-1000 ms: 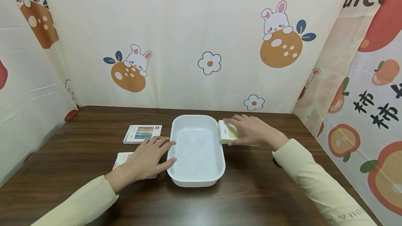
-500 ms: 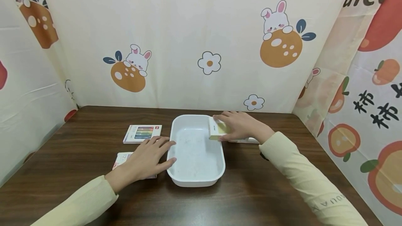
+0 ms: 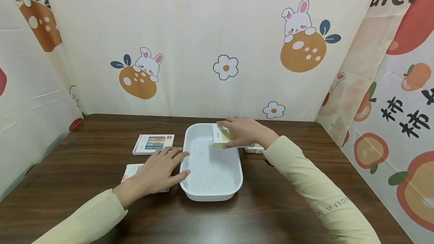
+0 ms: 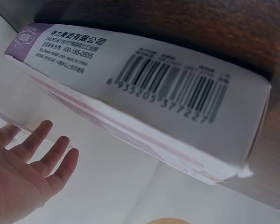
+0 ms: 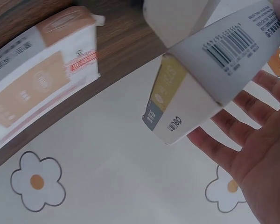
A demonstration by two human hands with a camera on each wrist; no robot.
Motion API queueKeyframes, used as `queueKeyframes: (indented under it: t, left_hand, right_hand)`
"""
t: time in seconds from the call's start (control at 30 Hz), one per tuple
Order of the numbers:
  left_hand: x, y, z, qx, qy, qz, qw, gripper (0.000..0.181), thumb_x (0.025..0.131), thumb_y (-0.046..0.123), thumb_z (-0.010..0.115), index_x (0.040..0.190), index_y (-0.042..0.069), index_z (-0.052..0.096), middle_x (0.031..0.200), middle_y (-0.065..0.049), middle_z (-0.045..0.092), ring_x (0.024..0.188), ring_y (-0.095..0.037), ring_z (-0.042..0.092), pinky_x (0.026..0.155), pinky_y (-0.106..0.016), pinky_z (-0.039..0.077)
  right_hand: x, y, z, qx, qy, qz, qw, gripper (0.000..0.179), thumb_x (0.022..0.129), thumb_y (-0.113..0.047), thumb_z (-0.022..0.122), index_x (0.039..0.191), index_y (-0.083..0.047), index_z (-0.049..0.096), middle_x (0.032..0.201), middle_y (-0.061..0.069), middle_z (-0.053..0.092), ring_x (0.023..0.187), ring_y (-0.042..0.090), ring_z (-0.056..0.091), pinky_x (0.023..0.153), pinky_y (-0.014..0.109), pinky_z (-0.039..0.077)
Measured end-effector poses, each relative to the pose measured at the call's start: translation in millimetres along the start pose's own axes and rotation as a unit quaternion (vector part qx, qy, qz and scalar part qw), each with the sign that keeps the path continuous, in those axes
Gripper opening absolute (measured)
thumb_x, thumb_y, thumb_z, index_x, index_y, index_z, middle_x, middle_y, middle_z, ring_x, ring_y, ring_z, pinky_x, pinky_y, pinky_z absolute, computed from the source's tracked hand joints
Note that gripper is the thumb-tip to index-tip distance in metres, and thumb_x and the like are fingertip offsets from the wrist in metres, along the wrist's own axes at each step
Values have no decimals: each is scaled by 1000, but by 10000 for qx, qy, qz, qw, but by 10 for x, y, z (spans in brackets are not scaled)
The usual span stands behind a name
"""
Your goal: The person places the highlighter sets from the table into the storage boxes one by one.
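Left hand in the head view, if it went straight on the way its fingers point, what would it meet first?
Most likely the white tray, at its left rim. Fingertips of the left hand overlap that rim in the picture, but whether they touch it is unclear.

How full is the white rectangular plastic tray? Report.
Empty where visible: only bare plastic shows inside the tray; a yellow-white cardboard box hides part.

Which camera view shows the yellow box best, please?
The right wrist view: the yellow box is large there, its barcode and printed end visible. The head view shows it smaller, partly covered by the right hand. The left wrist view does not show it.
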State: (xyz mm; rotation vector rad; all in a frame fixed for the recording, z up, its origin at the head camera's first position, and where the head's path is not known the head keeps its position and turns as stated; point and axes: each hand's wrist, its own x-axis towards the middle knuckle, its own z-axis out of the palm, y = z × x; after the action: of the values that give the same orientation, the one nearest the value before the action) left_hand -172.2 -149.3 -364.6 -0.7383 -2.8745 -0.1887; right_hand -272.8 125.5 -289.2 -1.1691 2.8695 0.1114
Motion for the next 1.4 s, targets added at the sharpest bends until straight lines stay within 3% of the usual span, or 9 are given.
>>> queueKeyframes:
  t: [0.9, 1.17, 1.4]
  left_hand:
    - [8, 10, -13, 22, -31, -17, 10000, 57, 86, 59, 45, 129, 22, 49, 129, -5, 50, 119, -30, 47, 96, -53, 37]
    - [-1, 1, -7, 63, 119, 119, 9998, 57, 86, 59, 44, 129, 21, 50, 126, -4, 52, 116, -27, 48, 95, -50, 38]
    - [-11, 7, -4, 65, 212, 155, 9996, 56, 86, 57, 46, 128, 21, 51, 126, -3, 52, 116, -27, 49, 95, -50, 38]
  right_hand:
    - [463, -276, 12, -142, -191, 3, 9997, 75, 76, -62, 59, 138, -26, 38, 124, 0, 51, 101, 17, 49, 83, 35, 44]
    - [554, -322, 92, -185, -283, 58, 9994, 76, 75, -64, 58, 138, -28, 37, 119, 0, 51, 94, 15, 49, 76, 32, 43]
    - [588, -341, 230, -326, -374, 1, 9988, 74, 76, -63, 57, 138, -28, 37, 118, -1, 50, 101, 17, 51, 82, 34, 45]
